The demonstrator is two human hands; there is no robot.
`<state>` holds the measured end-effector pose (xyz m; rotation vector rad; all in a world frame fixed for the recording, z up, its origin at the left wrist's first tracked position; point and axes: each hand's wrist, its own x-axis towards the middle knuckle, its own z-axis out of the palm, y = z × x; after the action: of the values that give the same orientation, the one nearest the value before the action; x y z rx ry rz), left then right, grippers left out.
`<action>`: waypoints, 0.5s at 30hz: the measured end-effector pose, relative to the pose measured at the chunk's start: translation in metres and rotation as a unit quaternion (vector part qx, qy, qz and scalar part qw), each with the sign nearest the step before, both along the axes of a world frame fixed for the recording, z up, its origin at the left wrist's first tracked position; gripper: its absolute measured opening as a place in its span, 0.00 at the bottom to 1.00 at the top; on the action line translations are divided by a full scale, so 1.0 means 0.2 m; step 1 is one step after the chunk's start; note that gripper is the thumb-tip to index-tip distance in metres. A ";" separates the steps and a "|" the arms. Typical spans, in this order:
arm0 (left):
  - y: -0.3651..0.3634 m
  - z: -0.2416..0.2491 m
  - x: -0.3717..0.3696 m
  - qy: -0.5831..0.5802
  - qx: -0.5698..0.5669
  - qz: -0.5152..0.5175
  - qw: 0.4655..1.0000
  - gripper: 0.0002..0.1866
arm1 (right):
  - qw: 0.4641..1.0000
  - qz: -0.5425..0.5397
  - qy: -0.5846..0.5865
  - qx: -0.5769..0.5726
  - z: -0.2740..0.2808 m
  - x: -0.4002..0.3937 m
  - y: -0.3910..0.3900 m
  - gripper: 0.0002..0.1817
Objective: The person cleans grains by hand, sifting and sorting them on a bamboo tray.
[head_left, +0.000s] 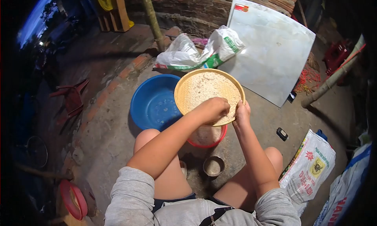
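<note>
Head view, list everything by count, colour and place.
Tray: 1, yellow, centre
Blue basin: 1, blue, centre left
Red basin: 1, red, below tray
Grain: uncounted, pale, tray, red basin
Bowl: 1, metallic, between legs
Sacks: 3 or more, white, back and right
Panel: 1, grey, back right
Phone-like item: 1, black, right floor
Poles: 2, brown, back, right
Brick wall: 1, brown, back
Cords: several, reddish, right
Chair: 1, red, left
Tub: 1, reddish, lower left
Wooden frame: 1, brown, back left
Floor: 1, grey, throughout
Other things: unclear
Left hand: 1, bare, over tray
Right hand: 1, bare, on tray
Legs: 2, bare, below
Sleeves: 2, grey, bottom
</note>
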<state>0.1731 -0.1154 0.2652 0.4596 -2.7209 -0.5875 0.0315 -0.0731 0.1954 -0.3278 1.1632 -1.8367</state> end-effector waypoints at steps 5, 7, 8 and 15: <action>-0.28 0.06 0.28 0.046 0.059 0.116 0.990 0.08 | 0.999 0.025 -0.037 0.000 -0.03 0.10 -0.10 0.16; -0.36 0.14 0.41 0.075 0.096 0.212 0.970 0.08 | 0.999 0.031 -0.005 0.015 -0.05 0.10 -0.11 0.16; -0.40 0.17 0.48 0.088 0.074 0.255 0.960 0.08 | 0.999 0.025 0.004 0.020 -0.08 0.08 -0.13 0.15; -0.60 0.16 0.87 0.056 0.095 0.448 0.887 0.17 | 0.997 -0.030 0.052 0.051 -0.15 -0.09 -0.16 0.15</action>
<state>0.3478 -0.2348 0.2974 1.5412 -2.0046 -0.5661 0.0142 -0.1043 0.1648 -0.3369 1.3473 -1.8228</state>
